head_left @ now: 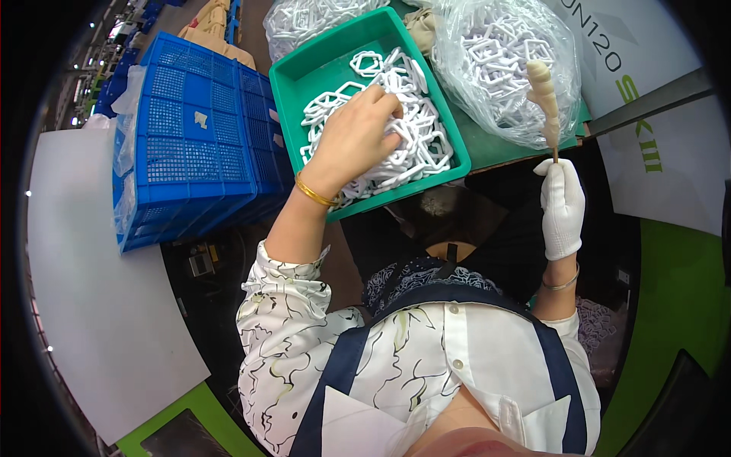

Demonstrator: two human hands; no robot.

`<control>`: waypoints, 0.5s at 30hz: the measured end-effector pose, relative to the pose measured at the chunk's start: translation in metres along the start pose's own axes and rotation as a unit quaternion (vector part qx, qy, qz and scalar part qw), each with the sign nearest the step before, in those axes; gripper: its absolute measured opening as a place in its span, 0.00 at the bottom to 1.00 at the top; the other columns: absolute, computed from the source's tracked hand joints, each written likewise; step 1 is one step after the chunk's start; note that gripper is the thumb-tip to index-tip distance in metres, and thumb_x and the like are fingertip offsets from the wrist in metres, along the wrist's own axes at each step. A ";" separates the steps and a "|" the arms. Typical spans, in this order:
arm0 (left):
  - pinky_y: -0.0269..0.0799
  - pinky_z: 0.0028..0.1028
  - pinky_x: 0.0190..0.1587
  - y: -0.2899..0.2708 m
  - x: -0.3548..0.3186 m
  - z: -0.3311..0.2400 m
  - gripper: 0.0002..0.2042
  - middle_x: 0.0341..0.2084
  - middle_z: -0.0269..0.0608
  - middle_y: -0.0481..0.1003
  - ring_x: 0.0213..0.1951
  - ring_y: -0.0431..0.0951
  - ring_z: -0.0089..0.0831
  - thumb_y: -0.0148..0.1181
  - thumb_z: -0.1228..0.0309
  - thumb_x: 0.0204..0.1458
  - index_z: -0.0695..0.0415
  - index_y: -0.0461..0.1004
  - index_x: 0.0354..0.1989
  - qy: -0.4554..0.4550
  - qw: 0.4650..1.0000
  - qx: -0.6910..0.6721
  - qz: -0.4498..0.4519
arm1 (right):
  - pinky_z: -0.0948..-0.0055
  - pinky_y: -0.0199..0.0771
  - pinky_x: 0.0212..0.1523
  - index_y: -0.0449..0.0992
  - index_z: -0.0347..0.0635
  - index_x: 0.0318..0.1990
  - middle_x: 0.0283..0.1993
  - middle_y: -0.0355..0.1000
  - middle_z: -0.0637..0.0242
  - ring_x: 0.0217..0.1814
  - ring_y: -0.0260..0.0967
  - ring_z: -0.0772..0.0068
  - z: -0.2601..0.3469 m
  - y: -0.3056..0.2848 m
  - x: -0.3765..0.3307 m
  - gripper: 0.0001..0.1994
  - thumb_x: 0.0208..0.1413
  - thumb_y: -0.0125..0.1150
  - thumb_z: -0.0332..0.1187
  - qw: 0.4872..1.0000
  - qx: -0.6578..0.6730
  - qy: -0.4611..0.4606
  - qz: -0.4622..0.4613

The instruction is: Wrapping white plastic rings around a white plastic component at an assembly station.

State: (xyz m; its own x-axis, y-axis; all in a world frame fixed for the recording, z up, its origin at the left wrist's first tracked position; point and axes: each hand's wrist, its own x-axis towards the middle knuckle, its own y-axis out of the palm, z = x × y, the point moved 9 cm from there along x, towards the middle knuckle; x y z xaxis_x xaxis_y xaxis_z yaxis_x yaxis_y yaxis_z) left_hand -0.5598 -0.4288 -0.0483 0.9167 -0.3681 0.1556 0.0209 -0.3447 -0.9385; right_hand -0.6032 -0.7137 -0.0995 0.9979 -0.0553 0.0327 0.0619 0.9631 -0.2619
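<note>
Reaching into the white links (417, 145) heaped in the green tray (318, 75), the left hand (358, 131), whose bent fingers' hold cannot be told, should probably tease them out singly to avoid snags, while the gloved right hand (562, 209) grips a cream-topped stick (544, 95).

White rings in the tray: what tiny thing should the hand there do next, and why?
Probably the left hand should pinch one of the white rings and lift it, because it reaches down among them, while the right hand holds a cream-tipped stick upright.
</note>
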 end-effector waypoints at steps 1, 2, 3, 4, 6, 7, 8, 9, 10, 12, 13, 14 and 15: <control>0.73 0.32 0.41 -0.001 0.000 0.001 0.10 0.35 0.42 0.73 0.37 0.77 0.39 0.63 0.75 0.45 0.59 0.72 0.37 0.007 0.999 -0.031 -0.001 | 0.83 0.48 0.22 0.73 0.40 0.37 0.22 0.55 0.80 0.22 0.47 0.90 -0.001 -0.001 -0.001 0.14 0.71 0.44 0.37 1.000 -0.007 -0.009 -0.002; 0.73 0.32 0.41 -0.003 0.000 0.003 0.10 0.35 0.42 0.73 0.37 0.77 0.39 0.63 0.75 0.45 0.59 0.72 0.37 0.009 0.999 -0.031 0.000 | 0.84 0.45 0.21 0.73 0.41 0.37 0.21 0.52 0.81 0.21 0.45 0.91 -0.001 -0.001 -0.001 0.15 0.72 0.43 0.39 1.000 -0.014 -0.017 -0.004; 0.73 0.31 0.41 -0.003 0.000 0.013 0.11 0.34 0.42 0.74 0.37 0.77 0.36 0.62 0.76 0.46 0.60 0.72 0.38 -0.044 0.996 -0.075 0.026 | 0.84 0.45 0.21 0.73 0.41 0.37 0.21 0.52 0.81 0.21 0.45 0.91 -0.002 -0.002 -0.001 0.15 0.72 0.43 0.39 1.000 -0.013 -0.017 -0.005; 0.73 0.30 0.41 -0.001 -0.004 0.024 0.11 0.34 0.42 0.75 0.36 0.77 0.33 0.61 0.76 0.46 0.61 0.72 0.40 -0.099 0.987 -0.118 0.051 | 0.84 0.45 0.21 0.73 0.41 0.37 0.21 0.52 0.81 0.21 0.45 0.91 -0.004 -0.001 -0.001 0.15 0.72 0.43 0.39 1.000 -0.013 -0.014 -0.003; 0.72 0.28 0.41 -0.008 -0.009 0.035 0.12 0.34 0.42 0.75 0.35 0.76 0.30 0.60 0.77 0.48 0.61 0.73 0.43 -0.127 0.980 -0.151 0.003 | 0.84 0.46 0.21 0.73 0.41 0.37 0.21 0.52 0.82 0.21 0.45 0.91 -0.006 0.001 -0.001 0.15 0.72 0.43 0.39 1.000 -0.011 -0.011 0.002; 0.72 0.27 0.40 -0.015 -0.013 0.045 0.13 0.34 0.41 0.75 0.34 0.75 0.27 0.58 0.77 0.49 0.61 0.73 0.45 -0.153 0.970 -0.183 -0.048 | 0.84 0.46 0.21 0.73 0.41 0.37 0.21 0.52 0.82 0.21 0.45 0.91 -0.004 0.003 -0.001 0.15 0.72 0.43 0.39 1.000 -0.012 -0.018 0.005; 0.73 0.30 0.43 -0.022 -0.014 0.052 0.15 0.34 0.46 0.75 0.37 0.78 0.37 0.57 0.78 0.49 0.60 0.73 0.48 -0.140 0.971 -0.174 -0.084 | 0.84 0.46 0.21 0.73 0.41 0.37 0.21 0.52 0.82 0.21 0.45 0.91 -0.003 0.004 0.000 0.15 0.72 0.43 0.39 1.000 -0.013 -0.026 0.009; 0.73 0.30 0.43 -0.020 -0.016 0.053 0.15 0.34 0.46 0.75 0.37 0.78 0.37 0.57 0.78 0.49 0.60 0.73 0.48 -0.141 0.971 -0.173 -0.085 | 0.84 0.46 0.21 0.73 0.41 0.37 0.21 0.52 0.82 0.21 0.45 0.91 -0.003 0.006 0.000 0.15 0.72 0.43 0.39 1.000 -0.012 -0.027 0.010; 0.73 0.29 0.43 -0.026 -0.022 0.059 0.14 0.35 0.45 0.76 0.37 0.78 0.34 0.55 0.79 0.51 0.61 0.73 0.47 -0.159 0.955 -0.213 -0.134 | 0.84 0.47 0.21 0.73 0.41 0.38 0.22 0.53 0.82 0.21 0.46 0.91 -0.004 0.010 -0.001 0.15 0.72 0.43 0.39 1.000 -0.008 -0.021 0.020; 0.73 0.27 0.44 -0.024 -0.031 0.066 0.11 0.38 0.42 0.76 0.41 0.77 0.26 0.50 0.82 0.55 0.63 0.72 0.46 -0.207 0.889 -0.359 -0.193 | 0.84 0.47 0.22 0.73 0.41 0.39 0.22 0.53 0.82 0.21 0.46 0.91 -0.002 0.021 -0.002 0.14 0.71 0.44 0.38 0.999 0.006 -0.015 0.042; 0.73 0.27 0.44 -0.021 -0.029 0.052 0.11 0.38 0.42 0.76 0.41 0.77 0.26 0.50 0.82 0.55 0.63 0.72 0.46 -0.206 0.889 -0.361 -0.192 | 0.84 0.48 0.22 0.74 0.41 0.40 0.22 0.53 0.82 0.21 0.47 0.91 0.001 0.027 -0.003 0.14 0.71 0.44 0.38 0.998 0.014 -0.014 0.053; 0.72 0.27 0.45 -0.020 -0.026 0.033 0.10 0.38 0.42 0.75 0.41 0.76 0.25 0.49 0.82 0.55 0.62 0.70 0.46 -0.192 0.887 -0.370 -0.197 | 0.84 0.49 0.23 0.74 0.41 0.42 0.23 0.55 0.82 0.22 0.48 0.91 0.002 0.035 -0.004 0.13 0.71 0.45 0.37 0.997 0.028 -0.018 0.068; 0.72 0.26 0.45 -0.017 -0.022 0.017 0.10 0.39 0.42 0.75 0.42 0.76 0.23 0.48 0.83 0.56 0.62 0.69 0.46 -0.177 0.885 -0.379 -0.202 | 0.85 0.52 0.24 0.75 0.40 0.43 0.24 0.59 0.81 0.23 0.51 0.90 0.009 0.044 -0.007 0.12 0.70 0.46 0.36 0.995 0.022 -0.030 0.088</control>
State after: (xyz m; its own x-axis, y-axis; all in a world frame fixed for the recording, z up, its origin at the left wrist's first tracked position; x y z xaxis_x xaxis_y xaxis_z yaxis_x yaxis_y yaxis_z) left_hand -0.5739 -0.4000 -0.0409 0.9658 0.1659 0.1990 0.2255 -0.9166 -0.3302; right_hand -0.6080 -0.6686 -0.1028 0.9904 0.1294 0.0489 -0.1153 0.9674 -0.2254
